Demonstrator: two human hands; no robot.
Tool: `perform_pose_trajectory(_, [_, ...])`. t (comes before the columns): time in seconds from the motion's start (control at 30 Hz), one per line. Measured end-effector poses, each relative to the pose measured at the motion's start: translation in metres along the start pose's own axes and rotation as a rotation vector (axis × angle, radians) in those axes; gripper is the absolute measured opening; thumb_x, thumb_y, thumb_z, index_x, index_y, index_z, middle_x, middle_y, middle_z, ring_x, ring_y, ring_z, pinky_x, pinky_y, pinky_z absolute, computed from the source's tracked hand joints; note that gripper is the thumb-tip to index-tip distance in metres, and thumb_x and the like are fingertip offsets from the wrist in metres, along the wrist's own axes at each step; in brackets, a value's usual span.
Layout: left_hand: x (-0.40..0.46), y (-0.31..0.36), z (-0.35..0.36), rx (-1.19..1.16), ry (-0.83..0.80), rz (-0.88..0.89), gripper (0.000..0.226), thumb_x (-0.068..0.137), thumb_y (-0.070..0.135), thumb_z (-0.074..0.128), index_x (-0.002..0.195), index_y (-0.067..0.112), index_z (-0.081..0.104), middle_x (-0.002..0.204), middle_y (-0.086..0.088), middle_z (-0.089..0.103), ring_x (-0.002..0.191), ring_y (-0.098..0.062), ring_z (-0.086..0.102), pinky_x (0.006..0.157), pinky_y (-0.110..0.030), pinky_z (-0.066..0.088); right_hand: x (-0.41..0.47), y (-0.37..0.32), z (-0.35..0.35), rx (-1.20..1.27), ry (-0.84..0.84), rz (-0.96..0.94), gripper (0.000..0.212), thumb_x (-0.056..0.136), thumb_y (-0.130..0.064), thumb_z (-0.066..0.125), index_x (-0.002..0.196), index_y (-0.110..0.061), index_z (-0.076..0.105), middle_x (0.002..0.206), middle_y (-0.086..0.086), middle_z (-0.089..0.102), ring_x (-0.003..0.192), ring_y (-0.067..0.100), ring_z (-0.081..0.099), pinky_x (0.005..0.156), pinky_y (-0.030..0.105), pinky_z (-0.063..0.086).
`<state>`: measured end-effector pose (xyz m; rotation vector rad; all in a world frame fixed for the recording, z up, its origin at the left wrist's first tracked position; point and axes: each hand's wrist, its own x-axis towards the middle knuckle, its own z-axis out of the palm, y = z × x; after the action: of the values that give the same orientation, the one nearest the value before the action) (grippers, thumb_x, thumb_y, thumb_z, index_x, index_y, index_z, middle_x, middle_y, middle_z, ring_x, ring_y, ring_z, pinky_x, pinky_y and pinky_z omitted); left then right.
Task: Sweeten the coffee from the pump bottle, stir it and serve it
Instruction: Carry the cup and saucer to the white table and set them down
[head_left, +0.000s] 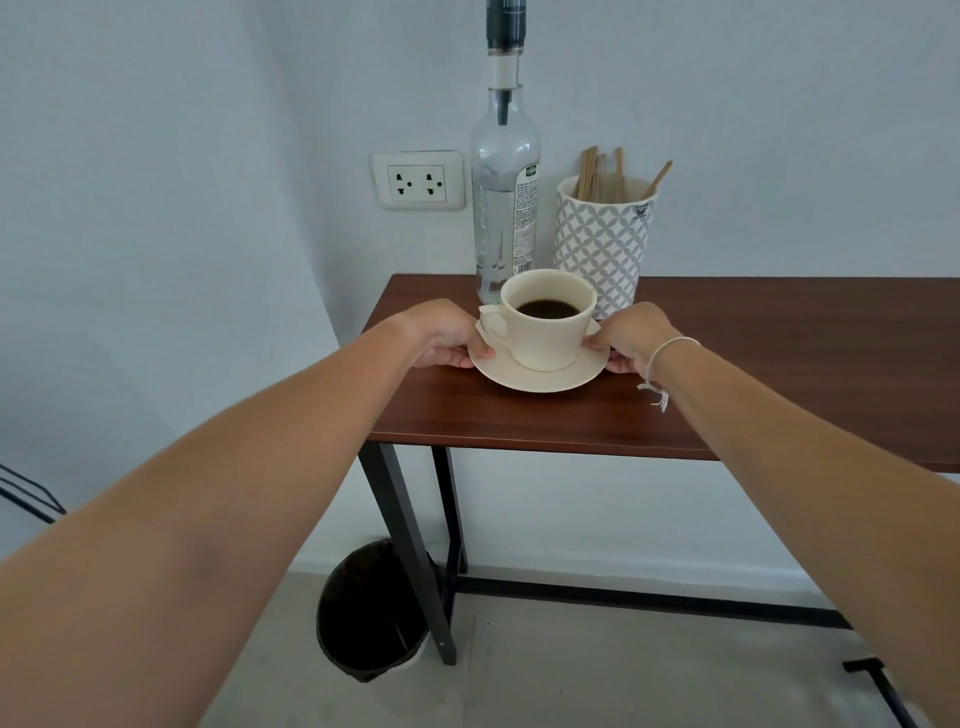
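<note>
A cream cup (545, 332) of black coffee stands on a cream saucer (524, 376) at the left end of the brown table (753, 374), its handle pointing left. My left hand (441, 338) grips the saucer's left rim and my right hand (631, 338) grips its right rim. Directly behind the cup stands a tall clear pump bottle (504, 197) with a dark pump head, partly filled with clear liquid. To the bottle's right, a patterned holder (602, 244) contains several wooden stir sticks (605, 174).
A white wall socket (418, 180) sits on the wall left of the bottle. A dark waste bin (371, 613) stands on the floor under the table's left end, beside the black table legs (405, 545).
</note>
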<state>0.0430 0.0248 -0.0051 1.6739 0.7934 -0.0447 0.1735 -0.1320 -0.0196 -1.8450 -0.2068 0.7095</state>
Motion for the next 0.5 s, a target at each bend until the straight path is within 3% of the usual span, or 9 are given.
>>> perform_pose_trajectory(0.07, [-0.002, -0.002, 0.000, -0.039, 0.000, 0.001, 0.041, 0.079, -0.018, 0.056, 0.116, -0.002, 0.058, 0.107, -0.008, 0.063, 0.108, -0.024, 0.056, 0.075, -0.026, 0.049, -0.002, 0.000, 0.000, 0.041, -0.016, 0.021, 0.032, 0.083, 0.007, 0.064, 0.107, -0.008, 0.051, 0.103, 0.011, 0.056, 0.068, 0.016, 0.054, 0.047, 0.025, 0.041])
perform_pose_trajectory(0.2, [-0.010, -0.006, -0.001, -0.088, 0.031, 0.002, 0.045, 0.078, -0.015, 0.059, 0.120, 0.000, 0.058, 0.123, -0.011, 0.060, 0.104, -0.022, 0.057, 0.071, -0.025, 0.051, -0.007, -0.002, 0.000, 0.123, -0.039, 0.053, 0.033, 0.083, 0.008, 0.063, 0.109, -0.009, 0.052, 0.099, 0.009, 0.057, 0.068, 0.015, 0.054, 0.045, 0.024, 0.042])
perform_pose_trajectory(0.37, [-0.025, -0.015, -0.009, -0.149, 0.068, 0.003, 0.045, 0.080, -0.014, 0.058, 0.122, 0.002, 0.057, 0.122, -0.009, 0.060, 0.104, -0.021, 0.057, 0.067, -0.024, 0.052, -0.020, -0.002, 0.010, 0.104, -0.115, 0.044, 0.034, 0.086, 0.007, 0.060, 0.115, -0.008, 0.051, 0.103, 0.009, 0.056, 0.074, 0.015, 0.056, 0.047, 0.023, 0.044])
perform_pose_trajectory(0.5, [-0.043, -0.025, -0.022, -0.162, 0.103, 0.008, 0.043, 0.081, -0.011, 0.057, 0.121, 0.006, 0.059, 0.114, -0.006, 0.062, 0.095, -0.017, 0.059, 0.060, -0.020, 0.052, -0.030, -0.004, 0.024, 0.080, -0.173, 0.026, 0.042, 0.087, 0.006, 0.059, 0.126, -0.003, 0.050, 0.092, 0.008, 0.057, 0.069, 0.014, 0.054, 0.051, 0.024, 0.044])
